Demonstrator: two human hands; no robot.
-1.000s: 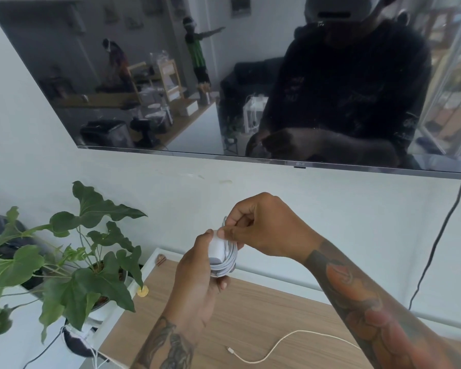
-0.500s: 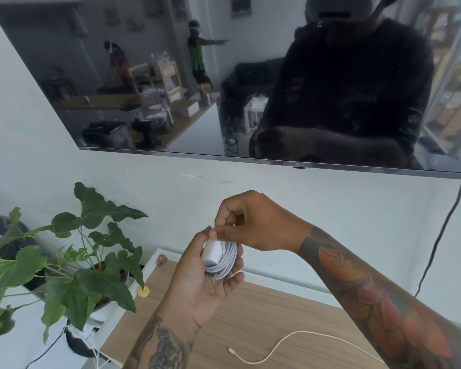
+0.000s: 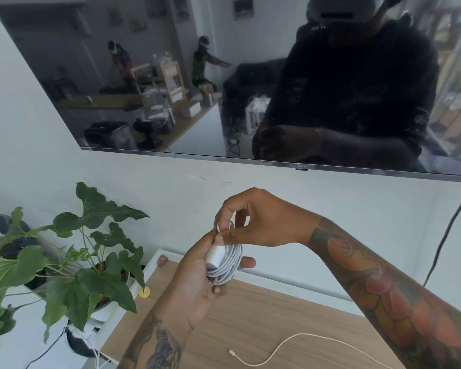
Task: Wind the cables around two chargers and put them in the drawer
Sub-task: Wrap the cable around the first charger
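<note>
Left hand (image 3: 197,278) cradles the light, rigid charger (image 3: 215,255) above the desk (image 3: 277,315), right hand (image 3: 253,222) pinching its floppy cable (image 3: 230,265) end; grip the body, coils probably slip.

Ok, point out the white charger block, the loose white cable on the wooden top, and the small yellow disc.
white charger block (image 3: 215,255), head view, its side.
loose white cable (image 3: 274,351), head view, mid-curve.
small yellow disc (image 3: 145,292), head view, centre.

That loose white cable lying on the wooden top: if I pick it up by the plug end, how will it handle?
The loose cable lies in a soft curve, so it will probably droop and trail, not lift stiffly. It looks thin, so likely light. Its far end runs out of frame; it may drag across the wooden top.
</note>
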